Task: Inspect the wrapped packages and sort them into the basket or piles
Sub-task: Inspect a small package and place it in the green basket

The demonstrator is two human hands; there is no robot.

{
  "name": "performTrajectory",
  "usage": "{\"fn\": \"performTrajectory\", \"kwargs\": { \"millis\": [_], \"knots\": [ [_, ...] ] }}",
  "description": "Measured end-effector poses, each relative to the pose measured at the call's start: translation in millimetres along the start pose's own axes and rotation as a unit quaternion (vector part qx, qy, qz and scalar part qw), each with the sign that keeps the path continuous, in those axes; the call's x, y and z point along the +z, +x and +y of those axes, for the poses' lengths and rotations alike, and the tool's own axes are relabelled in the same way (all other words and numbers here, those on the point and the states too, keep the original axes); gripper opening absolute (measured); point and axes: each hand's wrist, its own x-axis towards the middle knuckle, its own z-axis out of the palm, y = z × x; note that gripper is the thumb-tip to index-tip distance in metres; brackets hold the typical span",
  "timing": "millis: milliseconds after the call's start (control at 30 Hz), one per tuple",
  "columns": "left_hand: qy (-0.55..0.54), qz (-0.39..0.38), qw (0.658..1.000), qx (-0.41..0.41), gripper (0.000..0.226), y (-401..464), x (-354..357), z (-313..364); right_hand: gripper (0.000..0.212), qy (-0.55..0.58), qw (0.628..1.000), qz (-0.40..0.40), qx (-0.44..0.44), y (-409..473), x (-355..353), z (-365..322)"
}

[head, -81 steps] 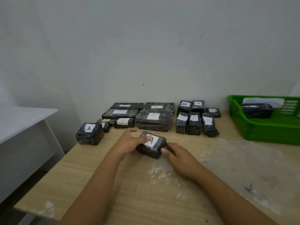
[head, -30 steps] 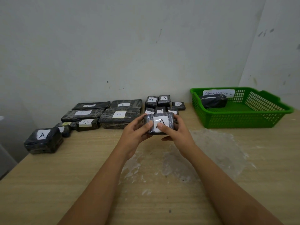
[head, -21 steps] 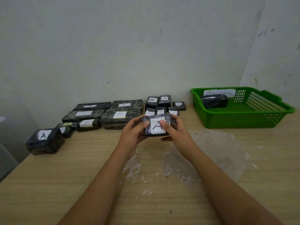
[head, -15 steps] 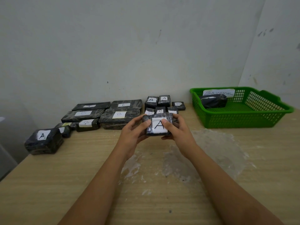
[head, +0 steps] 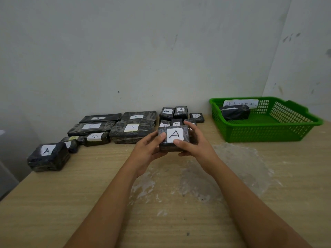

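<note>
We judge inspection to be the step in hand. At centre frame, above the table [head: 53,203], the left hand [head: 146,153] and right hand [head: 195,147] hold a package [head: 173,138], fingers curled round its sides. It is dark, film-wrapped, blocky, its white label reading "A". No damage shows, though glare may hide some. Next, we expect placement: the piles [head: 172,113] behind, or the green basket [head: 268,133] at right.

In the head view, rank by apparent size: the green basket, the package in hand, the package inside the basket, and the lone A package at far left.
1. green basket
2. far-left A package
3. held A package, nearer the camera, so unsure against 2
4. package in the basket, farther off
</note>
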Motion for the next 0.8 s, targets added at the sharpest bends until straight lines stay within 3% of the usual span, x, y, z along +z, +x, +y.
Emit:
{"fn": "performTrajectory", "kwargs": {
  "millis": [133, 267, 400, 533, 800],
  "knots": [
    [0.063, -0.022, 0.997, 0.027, 0.08, 0.5, -3.1, -3.7, 0.069, 0.052, 0.998, 0.035, 0.018, -2.8, 2.2, -8.7],
    [0.07, 0.009, 0.996, 0.059, 0.066, 0.5, -0.6, -6.4, 0.065, 0.016, 0.997, 0.034, 0.064, -2.3, 5.9, -9.2],
    [0.045, 0.041, 0.998, 0.034, 0.055, 2.0, -0.2, -5.8, 0.059, -0.073, 0.996, -0.011, 0.044, -2.2, 2.8, -7.0],
    [0.052, 0.038, 0.998, 0.027, 0.052, 1.1, 2.8, -6.7, 0.039, -0.025, 0.999, 0.002, 0.029, -2.0, 0.2, -7.8],
    [0.054, 0.038, 0.998, 0.024, 0.034, 3.8, 3.5, -9.4, 0.03, -0.01, 0.999, 0.024, 0.023, 0.8, 0.5, -3.2]
  ]
}}
